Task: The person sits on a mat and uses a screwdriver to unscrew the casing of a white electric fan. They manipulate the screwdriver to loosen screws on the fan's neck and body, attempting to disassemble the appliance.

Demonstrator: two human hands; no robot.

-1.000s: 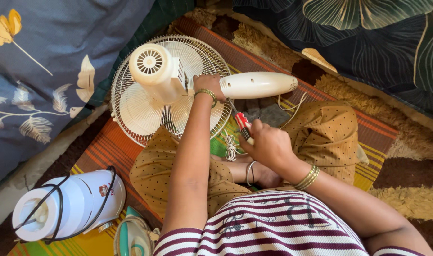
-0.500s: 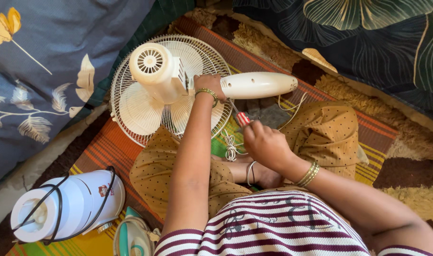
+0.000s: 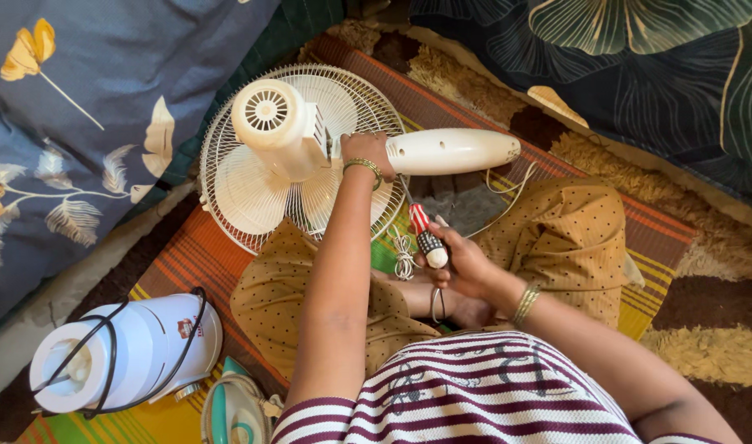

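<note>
The right hand (image 3: pixel 462 267) has pulled the red and black screwdriver (image 3: pixel 425 234) back a little from the white fan (image 3: pixel 294 156), fist tight round its handle. The left hand (image 3: pixel 368 152) still grips the fan's neck, keeping it flat on the striped mat (image 3: pixel 203 247).

floor: striped woven mat (image 3: pixel 187 263) over shaggy brown rug (image 3: pixel 705 329) | edges: floral cushions (image 3: pixel 80 123); daylight
</note>
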